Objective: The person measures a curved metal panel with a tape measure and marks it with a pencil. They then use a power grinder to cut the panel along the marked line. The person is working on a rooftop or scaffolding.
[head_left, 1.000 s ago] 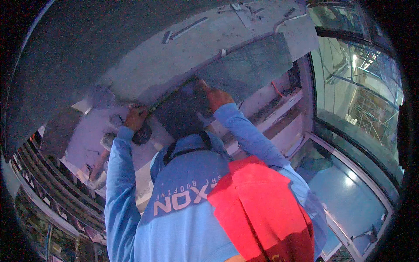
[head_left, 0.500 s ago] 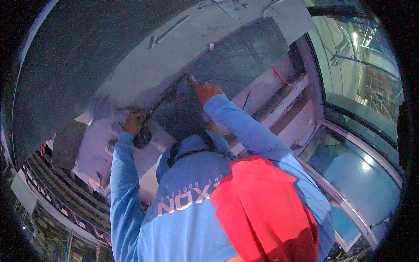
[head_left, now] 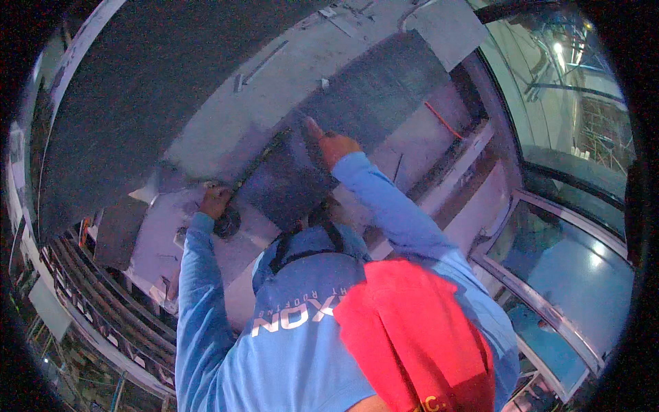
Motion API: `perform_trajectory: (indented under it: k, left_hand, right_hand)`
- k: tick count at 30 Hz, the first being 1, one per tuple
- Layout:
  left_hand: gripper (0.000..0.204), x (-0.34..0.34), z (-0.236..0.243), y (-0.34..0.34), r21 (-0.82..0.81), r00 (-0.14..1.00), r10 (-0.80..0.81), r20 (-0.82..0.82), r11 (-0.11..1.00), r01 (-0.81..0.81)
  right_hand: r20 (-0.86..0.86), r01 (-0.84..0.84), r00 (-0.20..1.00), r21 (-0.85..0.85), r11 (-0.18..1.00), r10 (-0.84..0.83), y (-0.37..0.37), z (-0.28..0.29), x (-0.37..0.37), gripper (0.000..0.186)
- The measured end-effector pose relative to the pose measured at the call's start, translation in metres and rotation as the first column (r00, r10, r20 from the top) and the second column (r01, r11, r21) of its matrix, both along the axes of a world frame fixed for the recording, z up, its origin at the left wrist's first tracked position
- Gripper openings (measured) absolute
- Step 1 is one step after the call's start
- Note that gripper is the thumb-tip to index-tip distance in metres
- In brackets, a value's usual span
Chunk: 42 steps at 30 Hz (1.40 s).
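Observation:
My left hand (head_left: 215, 200) is closed at the lower end of a narrow yellowish-dark strip that looks like a tape measure (head_left: 264, 156). The strip runs slantwise up and right along a dark grey sheet (head_left: 384, 86). Just below my left hand is a round black thing (head_left: 227, 223), partly covered by it. My right hand (head_left: 336, 145) rests near the strip's upper end, with one finger reaching toward the sheet and the others curled. Whether a small thing is pinched there cannot be made out.
A large dark panel (head_left: 137, 103) fills the upper left. Along the pale surface lie a thin metal piece (head_left: 261, 67) and an orange-red strip (head_left: 443, 119). Framed glass (head_left: 563, 275) stands at the right. Red cloth (head_left: 419, 329) hangs over my blue shirt (head_left: 295, 357).
My right hand has shifted slightly right, leaving a wider gap between its fingertip and the strip's upper end. My left hand stays at the lower end. The view has shifted a little.

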<state>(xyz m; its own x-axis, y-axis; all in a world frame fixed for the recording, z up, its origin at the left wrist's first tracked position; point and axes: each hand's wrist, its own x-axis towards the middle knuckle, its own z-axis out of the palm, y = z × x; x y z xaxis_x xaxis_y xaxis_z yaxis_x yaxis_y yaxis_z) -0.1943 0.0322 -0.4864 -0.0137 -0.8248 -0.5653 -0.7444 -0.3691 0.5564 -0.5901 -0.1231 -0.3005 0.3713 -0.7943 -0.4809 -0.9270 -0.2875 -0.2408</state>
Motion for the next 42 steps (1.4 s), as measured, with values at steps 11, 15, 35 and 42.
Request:
perform_trajectory:
  k: [11,15,35,42]
  left_hand:
    - [0.039,-0.004,0.021,-0.014,-0.106,0.957,-0.28,0.07,0.952,0.287]
    - [0.036,-0.007,0.021,-0.015,0.13,0.991,-0.082,-0.107,0.987,0.096]
    - [0.05,-0.127,0.152,-0.011,-0.209,0.972,0.236,0.01,0.951,-0.229]
    - [0.061,-0.111,0.12,-0.178,-0.112,0.97,0.002,0.243,0.993,0.026]
  right_hand:
    - [-0.016,-0.023,1.0,-0.011,1.0,0.023,0.024,-0.024,-0.003,0.076]
    - [0.013,-0.009,1.0,0.03,1.0,0.009,0.017,-0.026,0.002,0.077]
    - [0.168,0.17,0.967,0.137,0.976,-0.192,0.038,-0.007,-0.064,0.07]
    - [0.279,-0.146,0.957,0.213,0.966,0.083,-0.028,-0.006,-0.072,0.066]
